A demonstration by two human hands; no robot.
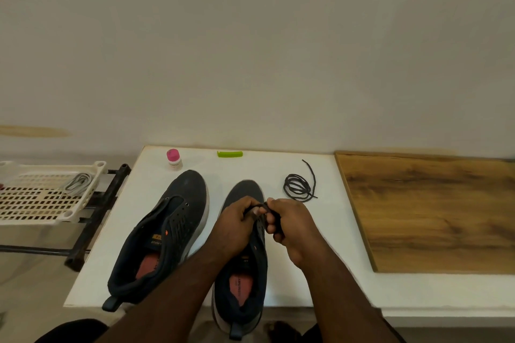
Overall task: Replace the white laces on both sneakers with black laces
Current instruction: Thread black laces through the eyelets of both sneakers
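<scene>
Black lace in my hands: I pinch it (260,207) between my left hand (238,227) and right hand (289,228), both curled on it, over the right sneaker (245,273).
Left sneaker: unlaced (164,234), just beside it on the white tabletop (278,284).
Writing: insole print too small to read.
Spare black lace: coiled (299,186), beyond my right hand.
White laces: in the plastic tray (33,200), off to the left (78,182).
Behind: pink-capped bottle (174,159), green clip (230,154); wooden board (434,211) right.
</scene>
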